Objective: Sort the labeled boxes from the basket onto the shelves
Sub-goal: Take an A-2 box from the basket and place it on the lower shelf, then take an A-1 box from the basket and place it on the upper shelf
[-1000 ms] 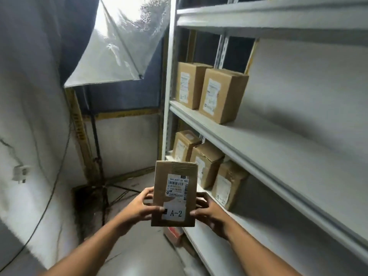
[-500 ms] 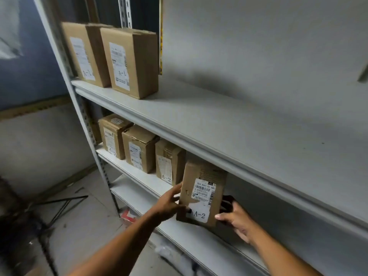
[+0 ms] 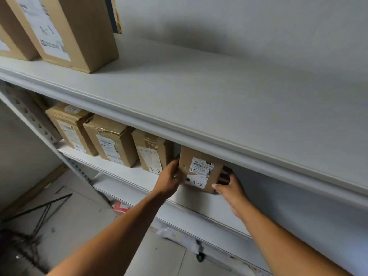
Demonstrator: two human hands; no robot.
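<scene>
Fingers (image 3: 175, 166) of the left hand (image 3: 169, 180) and right hand (image 3: 229, 186) are curled round the sides of the A-2 box (image 3: 199, 169), sitting on the lower shelf (image 3: 127, 174). I'd push it straight back, label out, beside the next A-2 box (image 3: 152, 154), keeping knuckles under the upper shelf (image 3: 199, 100).

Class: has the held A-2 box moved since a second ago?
Yes. The held A-2 box went from the aisle onto the lower shelf, right of the three A-2 boxes.
</scene>
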